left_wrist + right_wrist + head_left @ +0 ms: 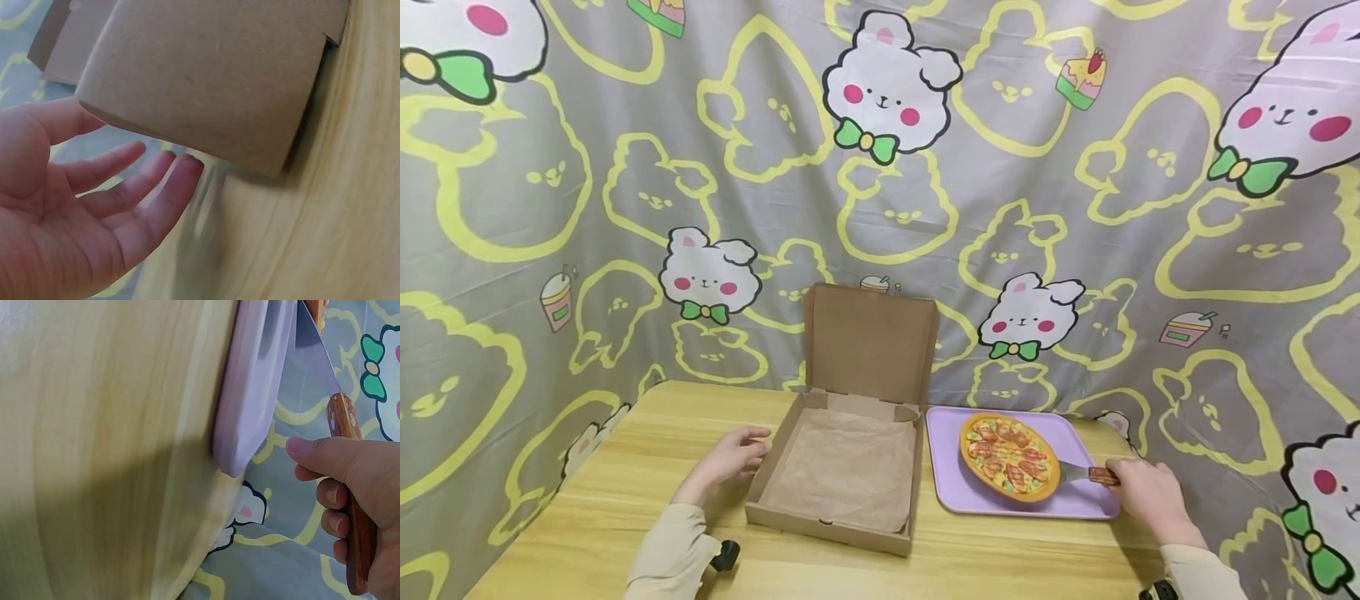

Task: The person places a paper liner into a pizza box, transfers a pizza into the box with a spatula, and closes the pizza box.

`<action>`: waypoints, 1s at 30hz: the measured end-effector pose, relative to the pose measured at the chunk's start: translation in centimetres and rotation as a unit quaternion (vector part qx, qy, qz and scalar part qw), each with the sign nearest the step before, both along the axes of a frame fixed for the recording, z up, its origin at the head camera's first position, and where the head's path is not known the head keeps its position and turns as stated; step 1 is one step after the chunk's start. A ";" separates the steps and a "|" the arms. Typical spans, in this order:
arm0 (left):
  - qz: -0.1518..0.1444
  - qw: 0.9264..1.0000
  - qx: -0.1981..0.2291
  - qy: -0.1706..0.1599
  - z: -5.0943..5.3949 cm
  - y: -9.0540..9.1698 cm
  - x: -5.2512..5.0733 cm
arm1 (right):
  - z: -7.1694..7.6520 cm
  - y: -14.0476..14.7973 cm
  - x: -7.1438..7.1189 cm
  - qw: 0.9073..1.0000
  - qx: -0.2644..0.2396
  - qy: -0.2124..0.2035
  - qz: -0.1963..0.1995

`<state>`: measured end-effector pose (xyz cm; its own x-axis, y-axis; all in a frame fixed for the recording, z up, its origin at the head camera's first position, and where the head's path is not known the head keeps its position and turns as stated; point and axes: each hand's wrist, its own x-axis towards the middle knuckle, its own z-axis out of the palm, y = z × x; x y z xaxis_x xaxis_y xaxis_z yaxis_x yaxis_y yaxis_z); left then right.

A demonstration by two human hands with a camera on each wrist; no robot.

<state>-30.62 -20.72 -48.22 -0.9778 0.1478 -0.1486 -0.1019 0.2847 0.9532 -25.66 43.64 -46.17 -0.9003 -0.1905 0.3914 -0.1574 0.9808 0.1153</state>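
Observation:
In the head view, my right hand grips the wooden handle of a metal spatula. The handle runs through my curled fingers in the right wrist view. A round toy-like pizza with an orange rim rests on the blade, over a purple tray; the blade is raised above the tray's surface. My left hand is beside the left wall of a cardboard pizza box, its fingers loosely bent and holding nothing. Whether a fingertip touches the box I cannot tell.
The box's lid stands upright at the back, and brown paper lines the inside. Box and tray are side by side on a wooden table. A patterned curtain hangs behind the table and at both sides.

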 end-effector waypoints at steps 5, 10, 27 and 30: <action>-0.012 1.000 -0.005 -0.003 -0.5 0.0 -0.1 | 0.7 0.0 0.1 1.000 0.003 0.006 0.005; -0.022 1.000 0.000 -0.001 -0.8 -0.2 0.0 | 1.5 -0.4 0.3 1.000 0.002 -0.001 0.003; -0.052 0.998 0.039 -0.011 -0.9 0.3 0.2 | 3.5 -2.2 0.4 1.000 0.007 -0.003 0.009; -0.056 0.997 0.047 -0.012 -1.0 0.6 0.2 | 3.6 -2.8 0.2 1.000 0.004 0.004 0.016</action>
<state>-30.40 -20.16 -49.18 -0.9507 0.2698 -0.1527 -0.0979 0.2060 0.9736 -25.42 40.82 -42.54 -0.8908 -0.2215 0.3968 -0.1868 0.9745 0.1245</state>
